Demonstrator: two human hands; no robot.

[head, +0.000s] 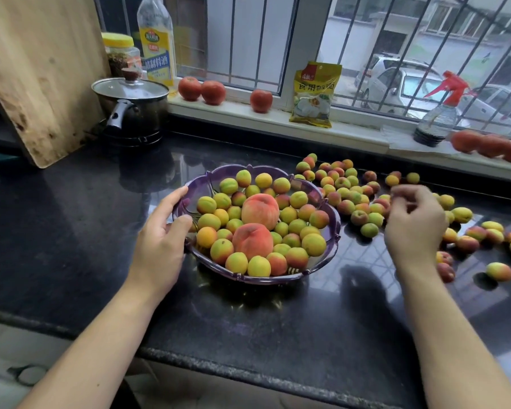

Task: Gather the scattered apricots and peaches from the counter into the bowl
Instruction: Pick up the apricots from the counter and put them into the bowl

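Single head-mounted wide-angle view, looking forward and steeply down from the person's eye level across a dark counter [248, 320] toward a barred window [307, 39] at the far side. The near counter edge crosses the lower frame; both forearms enter from the bottom. The bowl [207, 175] lies close, near centre. Straight lines bow toward the frame edges. With only one camera, no region is shared between views.
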